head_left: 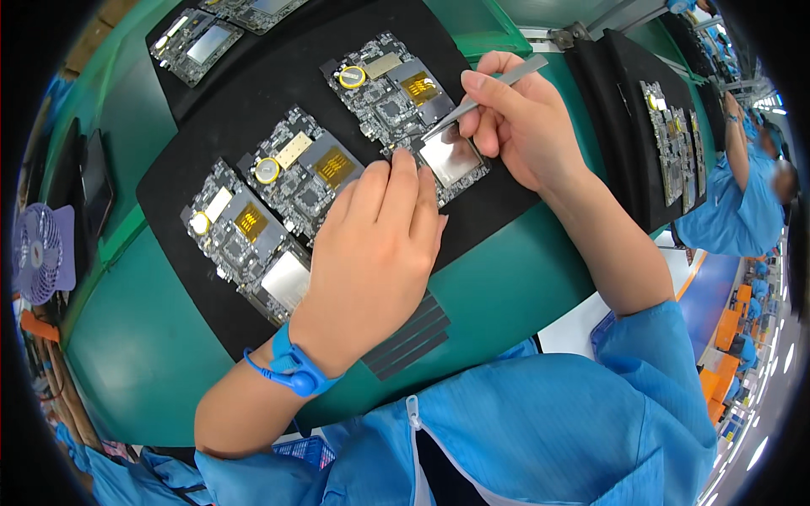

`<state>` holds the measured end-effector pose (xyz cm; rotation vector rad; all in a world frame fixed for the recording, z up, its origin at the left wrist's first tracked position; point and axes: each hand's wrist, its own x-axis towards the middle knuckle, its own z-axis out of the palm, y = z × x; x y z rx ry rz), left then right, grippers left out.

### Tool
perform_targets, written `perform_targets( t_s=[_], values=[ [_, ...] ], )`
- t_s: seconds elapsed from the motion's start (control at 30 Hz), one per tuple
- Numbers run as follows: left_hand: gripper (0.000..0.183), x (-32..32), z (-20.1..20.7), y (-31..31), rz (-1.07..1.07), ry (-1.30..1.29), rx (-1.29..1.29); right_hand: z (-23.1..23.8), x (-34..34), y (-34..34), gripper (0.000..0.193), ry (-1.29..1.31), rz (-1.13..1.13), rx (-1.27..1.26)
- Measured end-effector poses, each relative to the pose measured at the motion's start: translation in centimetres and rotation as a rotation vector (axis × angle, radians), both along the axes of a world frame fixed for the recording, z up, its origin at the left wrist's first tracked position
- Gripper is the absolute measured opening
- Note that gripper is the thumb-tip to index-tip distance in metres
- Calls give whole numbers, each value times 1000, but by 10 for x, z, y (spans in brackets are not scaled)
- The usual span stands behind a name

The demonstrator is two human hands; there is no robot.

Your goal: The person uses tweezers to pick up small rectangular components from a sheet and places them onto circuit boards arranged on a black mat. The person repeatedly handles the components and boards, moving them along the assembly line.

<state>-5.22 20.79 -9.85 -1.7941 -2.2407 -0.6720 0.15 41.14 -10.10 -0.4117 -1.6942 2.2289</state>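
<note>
Three green-grey circuit boards lie in a slanted row on a black mat (pixel 481 236). Each carries a round yellow-rimmed coin cell and an amber patch. My right hand (pixel 527 118) pinches metal tweezers (pixel 489 94), their tips down at the silver plate (pixel 456 156) of the rightmost board (pixel 388 110). My left hand (pixel 380 228) reaches over with fingers stretched out, fingertips at that board's lower left edge near the tweezer tips. It partly covers the middle board (pixel 291 190). The leftmost board (pixel 232 223) lies beside my left wrist, which wears a blue wrist strap (pixel 299 375).
Dark strips (pixel 413 337) lie on the green tabletop (pixel 143 337) near me. More boards sit at the upper left (pixel 198 51) and on a black mat at the right (pixel 671 152). A purple fan (pixel 42 253) stands far left. A person in blue (pixel 726 215) works at the right.
</note>
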Motion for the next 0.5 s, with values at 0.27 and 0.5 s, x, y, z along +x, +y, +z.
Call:
perform_targets(
  t_s=[0.27,0.5],
  values=[
    [40,-2,-2,0,-4,-56,-3,-3,-2,2,22,-8,22,-14],
    [39,-3,-2,2,-14,-33,-8,-4,-2,1,20,29,21,-15]
  ],
)
